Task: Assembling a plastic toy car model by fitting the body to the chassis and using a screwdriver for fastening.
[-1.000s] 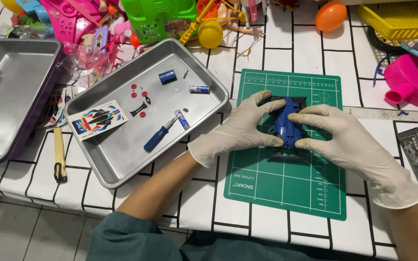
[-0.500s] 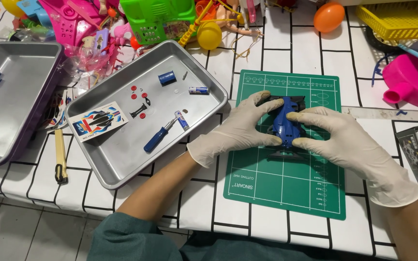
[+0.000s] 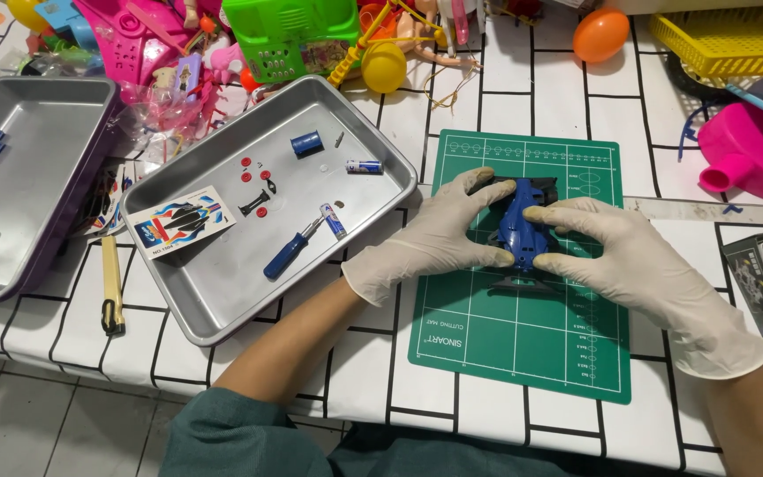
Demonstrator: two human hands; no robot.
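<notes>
A small blue toy car (image 3: 520, 228) with black parts rests on a green cutting mat (image 3: 523, 327) at the centre right. Both hands wear whitish gloves. My left hand (image 3: 430, 238) grips the car's left side with fingers curled over it. My right hand (image 3: 624, 256) clasps the right side, its fingertips on top of the blue body. Most of the car's underside and sides are hidden by my fingers.
A metal tray (image 3: 222, 305) left of the mat holds a blue-handled screwdriver (image 3: 290, 252), a sticker sheet (image 3: 178, 221), small batteries, a blue cylinder and red bits. Another metal tray (image 3: 24, 247) lies far left. Colourful plastic toys, an orange egg (image 3: 600, 34), a yellow basket and a pink watering can (image 3: 757, 141) crowd the back.
Both hands stay clasped on the blue car over the mat; my fingers have shifted slightly on its body. Nothing else moved.
</notes>
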